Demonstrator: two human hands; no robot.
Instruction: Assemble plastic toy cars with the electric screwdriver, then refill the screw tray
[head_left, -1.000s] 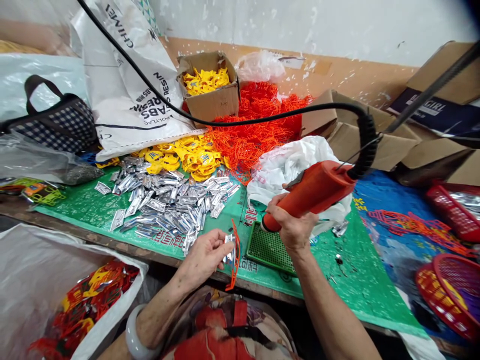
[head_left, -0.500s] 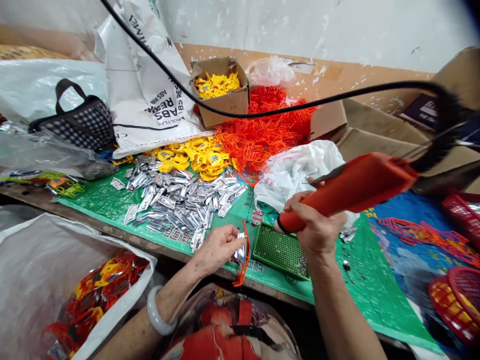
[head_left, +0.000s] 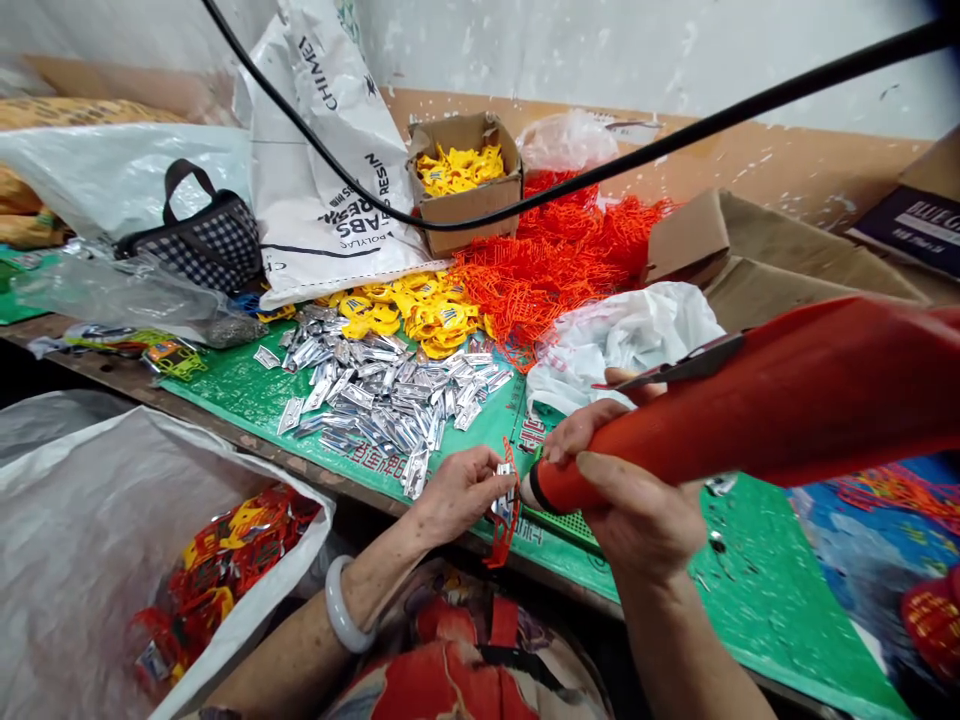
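My left hand (head_left: 459, 492) pinches a small silver plate (head_left: 504, 490) together with a thin orange plastic strip (head_left: 507, 535). My right hand (head_left: 645, 505) is wrapped round a red electric screwdriver (head_left: 735, 400), its dark lever along the top. The driver's pale nose meets the strip and plate at my left fingertips; whether the bit touches a screw is hidden. Partly behind the driver and my right hand lies a green perforated tray (head_left: 576, 530). A pile of silver plates (head_left: 390, 395) spreads on the green sheet beyond my left hand.
Yellow plastic parts (head_left: 442, 318) and heaped orange strips (head_left: 555, 265) lie farther back, near a cardboard box (head_left: 469, 220). A white plastic bag (head_left: 630, 325) sits right of them. An open sack (head_left: 247, 600) with assembled parts hangs front left. A black cable (head_left: 637, 158) crosses above.
The screwdriver has swung left and down from above the green tray to the plate and strip. My left hand keeps its pinch. The view has shifted somewhat.
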